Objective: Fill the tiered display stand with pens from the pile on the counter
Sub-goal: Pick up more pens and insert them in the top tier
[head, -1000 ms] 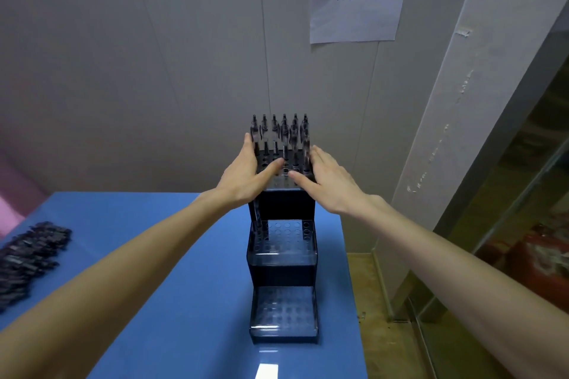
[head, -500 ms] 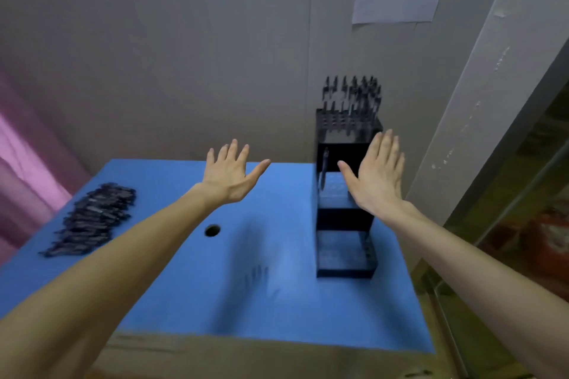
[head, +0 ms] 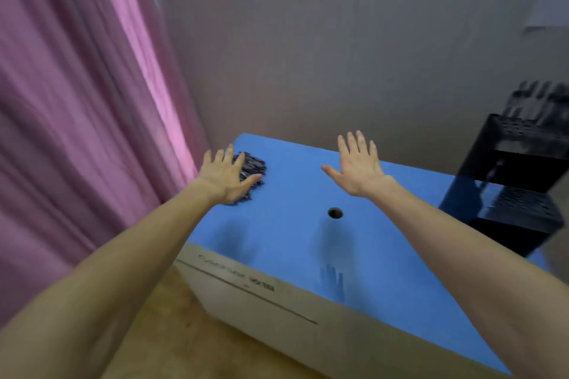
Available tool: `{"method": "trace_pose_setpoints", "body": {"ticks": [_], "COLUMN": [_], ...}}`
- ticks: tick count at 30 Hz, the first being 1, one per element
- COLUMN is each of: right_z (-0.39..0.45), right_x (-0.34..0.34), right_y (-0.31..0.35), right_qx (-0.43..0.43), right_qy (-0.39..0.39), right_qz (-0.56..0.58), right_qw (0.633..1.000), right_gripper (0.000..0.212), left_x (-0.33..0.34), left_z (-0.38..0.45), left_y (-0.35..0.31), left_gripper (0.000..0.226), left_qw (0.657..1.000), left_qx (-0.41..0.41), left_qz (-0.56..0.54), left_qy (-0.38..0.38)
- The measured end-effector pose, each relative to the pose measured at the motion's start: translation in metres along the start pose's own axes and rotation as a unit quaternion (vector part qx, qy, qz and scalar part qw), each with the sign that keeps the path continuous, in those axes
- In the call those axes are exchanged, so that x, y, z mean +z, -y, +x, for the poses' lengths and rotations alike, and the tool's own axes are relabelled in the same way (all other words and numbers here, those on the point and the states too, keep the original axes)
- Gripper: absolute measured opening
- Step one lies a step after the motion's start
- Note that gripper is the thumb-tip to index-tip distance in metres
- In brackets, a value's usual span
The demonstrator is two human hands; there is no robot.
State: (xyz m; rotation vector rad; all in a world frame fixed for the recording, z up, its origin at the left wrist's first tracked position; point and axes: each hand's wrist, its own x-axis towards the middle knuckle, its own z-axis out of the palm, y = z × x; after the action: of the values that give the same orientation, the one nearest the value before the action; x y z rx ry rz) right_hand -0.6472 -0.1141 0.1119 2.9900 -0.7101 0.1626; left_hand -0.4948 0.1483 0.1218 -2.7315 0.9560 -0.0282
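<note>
A shop's back stockroom corner, by its fittings: a blue worktop (head: 385, 271) against a plain grey wall (head: 338, 55), a black tiered display stand (head: 517, 194) at the worktop's right end, loose pens (head: 254, 164) heaped at its far left corner, a pink curtain (head: 77, 117) left of it.

I see a pink curtain (head: 77, 120) hanging in folds past the counter's left edge, blurred. Grey wall (head: 338, 40) runs behind the counter's far edge, with a blurred white paper sheet (head: 551, 9) high near the far right corner. Wooden floor (head: 172, 332) shows below the near left corner. The counter's beige front face (head: 277, 308) carries print I can't read.
</note>
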Motion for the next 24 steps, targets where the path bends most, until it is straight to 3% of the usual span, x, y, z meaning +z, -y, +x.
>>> {"method": "trace_pose_setpoints", "body": {"ticks": [11, 20, 24], "right_z": [0.131, 0.269, 0.317], "right_x": [0.046, 0.123, 0.150], "right_y": [0.103, 0.151, 0.158], "right_qx": [-0.053, -0.011, -0.008], "right_qy": [0.082, 0.181, 0.207], "right_qz": [0.022, 0.115, 0.146], "right_qw": [0.995, 0.977, 0.967], "right_gripper": [0.085, 0.080, 0.066], "left_x": [0.046, 0.079, 0.100], "left_z": [0.066, 0.219, 0.283], "left_y": [0.109, 0.155, 0.158], "left_gripper": [0.087, 0.079, 0.076], "left_qw": [0.997, 0.988, 0.987], "left_qx": [-0.010, 0.065, 0.097], "left_qz": [0.058, 0.093, 0.058], "left_qy": [0.047, 0.105, 0.114]}}
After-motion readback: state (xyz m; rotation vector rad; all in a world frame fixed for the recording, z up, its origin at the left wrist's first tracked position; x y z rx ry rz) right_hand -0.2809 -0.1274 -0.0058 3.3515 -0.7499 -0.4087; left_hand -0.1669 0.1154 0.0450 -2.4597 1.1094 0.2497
